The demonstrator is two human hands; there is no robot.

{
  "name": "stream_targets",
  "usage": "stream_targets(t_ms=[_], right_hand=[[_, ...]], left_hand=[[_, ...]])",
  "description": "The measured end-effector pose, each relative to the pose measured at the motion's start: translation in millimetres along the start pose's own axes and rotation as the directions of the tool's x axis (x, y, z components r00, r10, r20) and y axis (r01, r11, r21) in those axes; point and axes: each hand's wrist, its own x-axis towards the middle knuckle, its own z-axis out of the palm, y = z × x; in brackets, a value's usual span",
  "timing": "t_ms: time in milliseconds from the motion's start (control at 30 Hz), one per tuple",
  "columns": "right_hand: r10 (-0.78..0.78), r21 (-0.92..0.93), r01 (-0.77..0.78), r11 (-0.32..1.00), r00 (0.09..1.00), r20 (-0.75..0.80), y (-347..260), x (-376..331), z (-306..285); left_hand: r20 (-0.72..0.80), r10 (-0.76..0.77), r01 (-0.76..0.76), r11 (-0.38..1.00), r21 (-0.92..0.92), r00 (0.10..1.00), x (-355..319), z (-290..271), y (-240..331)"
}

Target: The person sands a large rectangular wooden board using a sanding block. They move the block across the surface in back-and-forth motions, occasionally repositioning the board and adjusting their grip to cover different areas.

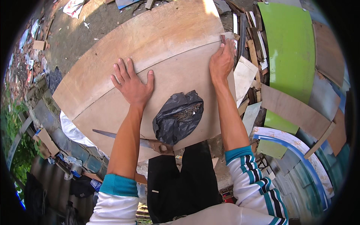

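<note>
My left hand (134, 85) lies flat with its fingers spread across the seam of two thin boards. The far board is a wood-grained plywood sheet (157, 37); the near one is a plain tan sheet (176, 75). At the right end of the seam, my right hand (222, 62) is closed on a small piece of wood (223, 39), partly hidden by the fingers. Between my forearms, a crumpled black plastic bag (168, 116) lies opened on the tan sheet, with a heap of nails (187, 111) in it. A handsaw (159, 146) rests at the near edge, partly behind my left forearm.
Scrap wood strips (253, 47) are piled along the right side. Beyond them lean a bright green panel (290, 52) and brown boards (296, 108). A curved white and blue panel (300, 146) stands lower right. Rubble and litter (32, 63) cover the ground at left.
</note>
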Motion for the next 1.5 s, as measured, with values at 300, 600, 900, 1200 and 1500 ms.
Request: stream_targets(t_ms=[300,600,900,1200,1500], right_hand=[[-0.221,0.226,0.199,0.954,0.972,0.076,-70.3,-56.4,18.1],[-0.232,0.315,0.178,0.932,0.962,0.145,-108.6,-98.2,25.0],[-0.088,0.157,0.08,0.984,0.995,0.042,-71.4,-31.4,20.3],[-0.067,0.034,0.067,0.997,0.998,0.015,-36.9,46.0,24.4],[-0.072,0.13,0.03,0.991,0.94,0.334,-29.3,103.5,0.4]], left_hand=[[-0.009,0.004,-0.004,1.0,0.008,1.0,-1.8,-0.8,-2.9],[-0.008,0.016,-0.016,1.0,0.017,1.0,-3.6,2.6,-3.3],[-0.002,0.002,-0.002,1.0,0.027,1.0,-0.2,3.1,-3.0],[0.003,0.012,-0.012,1.0,0.007,1.0,-2.8,1.4,-1.0],[0.0,0.006,-0.006,1.0,-0.019,1.0,3.5,-0.8,0.6]])
